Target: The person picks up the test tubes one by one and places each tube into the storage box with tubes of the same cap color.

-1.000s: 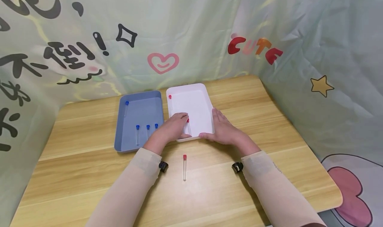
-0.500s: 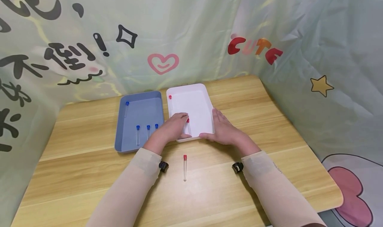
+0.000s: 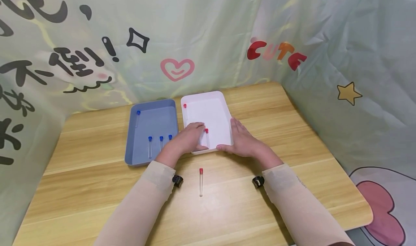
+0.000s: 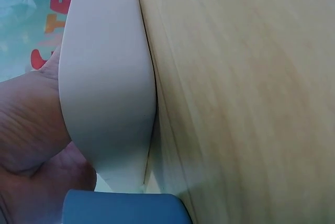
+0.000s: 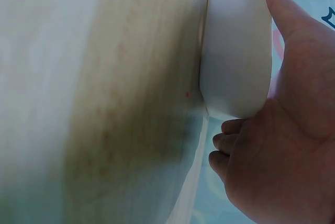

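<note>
My left hand (image 3: pixel 188 137) reaches over the front left of the white tray (image 3: pixel 214 112), palm down, its thumb by the front rim. Just right of its fingertips lies a test tube with a red cap (image 3: pixel 206 131), its body partly hidden. Against the tray's front right corner rests my right hand (image 3: pixel 245 141), fingers along the side and thumb on the front rim. In the right wrist view that hand (image 5: pixel 293 114) touches the tray's wall (image 5: pixel 235 51). Another red-capped test tube (image 3: pixel 201 183) lies on the table in front of the tray.
A blue tray (image 3: pixel 151 110) stands left of the white one, with several blue-capped test tubes (image 3: pixel 150 146) in it. My left forearm partly covers its front right corner. One more red cap (image 3: pixel 185 105) shows at the white tray's far left. A printed curtain (image 3: pixel 221 40) borders the table.
The red-capped test tube in the white tray has shifted slightly right, clear of my left fingertips. Both hands and both trays have stayed put.
</note>
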`<control>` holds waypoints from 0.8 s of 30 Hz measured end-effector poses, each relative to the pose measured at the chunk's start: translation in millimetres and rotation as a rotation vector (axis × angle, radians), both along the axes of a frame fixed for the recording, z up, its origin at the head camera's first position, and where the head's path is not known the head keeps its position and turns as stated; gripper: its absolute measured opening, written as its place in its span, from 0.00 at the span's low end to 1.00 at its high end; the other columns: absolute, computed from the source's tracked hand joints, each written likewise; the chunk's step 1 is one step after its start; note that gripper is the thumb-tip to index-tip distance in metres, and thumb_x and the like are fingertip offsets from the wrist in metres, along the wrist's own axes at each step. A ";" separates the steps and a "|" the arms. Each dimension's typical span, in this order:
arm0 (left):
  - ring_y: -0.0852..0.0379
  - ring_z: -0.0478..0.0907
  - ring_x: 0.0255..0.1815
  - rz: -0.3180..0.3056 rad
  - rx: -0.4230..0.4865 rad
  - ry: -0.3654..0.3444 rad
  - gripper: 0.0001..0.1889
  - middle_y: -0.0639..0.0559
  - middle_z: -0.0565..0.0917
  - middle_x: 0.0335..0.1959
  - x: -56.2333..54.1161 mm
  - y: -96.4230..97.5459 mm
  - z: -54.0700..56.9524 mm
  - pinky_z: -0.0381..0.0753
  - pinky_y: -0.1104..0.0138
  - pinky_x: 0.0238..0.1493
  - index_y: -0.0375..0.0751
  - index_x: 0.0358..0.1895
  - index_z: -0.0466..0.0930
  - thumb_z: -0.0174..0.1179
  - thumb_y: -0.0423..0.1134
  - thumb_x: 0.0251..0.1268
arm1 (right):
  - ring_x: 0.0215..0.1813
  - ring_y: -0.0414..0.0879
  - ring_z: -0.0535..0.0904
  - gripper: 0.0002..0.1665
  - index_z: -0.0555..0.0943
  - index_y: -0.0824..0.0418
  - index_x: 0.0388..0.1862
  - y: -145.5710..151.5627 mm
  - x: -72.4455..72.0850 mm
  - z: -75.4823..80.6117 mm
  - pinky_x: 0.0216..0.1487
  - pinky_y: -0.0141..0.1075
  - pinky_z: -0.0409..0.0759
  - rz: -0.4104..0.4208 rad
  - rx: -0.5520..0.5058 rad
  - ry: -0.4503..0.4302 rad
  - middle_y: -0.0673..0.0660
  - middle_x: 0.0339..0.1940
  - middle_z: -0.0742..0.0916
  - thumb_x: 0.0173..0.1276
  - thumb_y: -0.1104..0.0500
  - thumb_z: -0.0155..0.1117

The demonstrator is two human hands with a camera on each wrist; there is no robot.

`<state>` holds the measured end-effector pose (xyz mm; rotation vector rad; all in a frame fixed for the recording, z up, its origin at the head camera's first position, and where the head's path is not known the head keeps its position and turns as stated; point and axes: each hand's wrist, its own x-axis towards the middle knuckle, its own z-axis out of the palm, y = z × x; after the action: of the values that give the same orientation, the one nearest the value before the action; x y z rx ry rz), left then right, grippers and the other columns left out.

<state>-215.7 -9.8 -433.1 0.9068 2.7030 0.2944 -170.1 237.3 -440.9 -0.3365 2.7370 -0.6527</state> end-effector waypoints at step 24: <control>0.40 0.64 0.87 0.010 0.067 0.007 0.51 0.38 0.68 0.85 1.6 -8.8 -0.1 0.64 0.52 0.89 0.34 0.85 0.60 0.73 0.59 0.70 | 0.94 0.67 0.36 0.78 0.31 0.76 0.88 -0.1 1.3 2.5 0.94 0.59 0.42 0.013 -0.009 -0.015 0.73 0.92 0.40 0.74 0.27 0.65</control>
<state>-214.1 -18.6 -433.3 0.9142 2.7198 0.3866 -168.8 237.2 -438.4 -0.3500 2.7156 -0.6620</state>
